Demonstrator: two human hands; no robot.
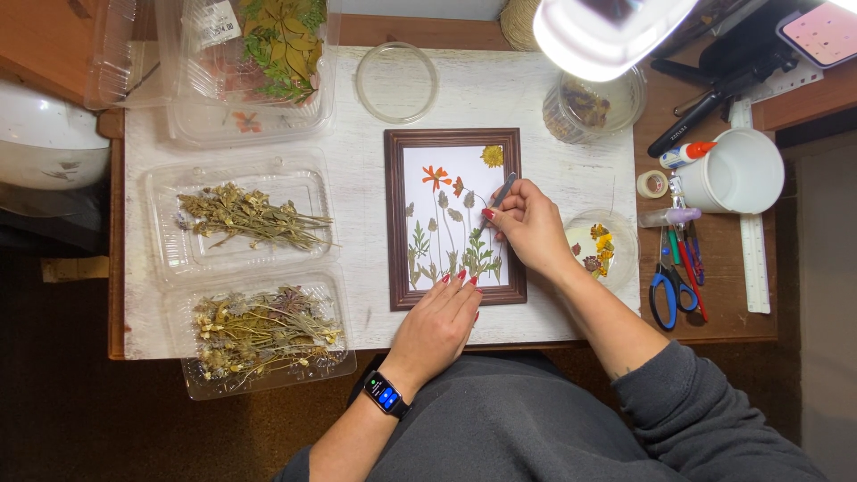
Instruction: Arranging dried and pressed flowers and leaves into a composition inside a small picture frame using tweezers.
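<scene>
A dark brown picture frame (pixel 393 223) lies on the white board, holding a white sheet with pressed orange, yellow and green flowers (pixel 437 178). My right hand (pixel 531 228) grips grey tweezers (pixel 502 192), their tip down on the green leaves near the sheet's middle right. My left hand (pixel 437 326) rests flat on the frame's bottom edge, fingertips on the sheet, and wears a black smartwatch (pixel 386 395).
Two clear trays of dried plants (pixel 245 214) (pixel 263 335) lie at left, a box of leaves (pixel 281 45) behind them. Petri dishes (pixel 395 82) (pixel 603 245), a jar (pixel 589 107), a white cup (pixel 741 170), scissors (pixel 669 290), pens and a ruler sit at right. A bright lamp (pixel 607 31) hangs above.
</scene>
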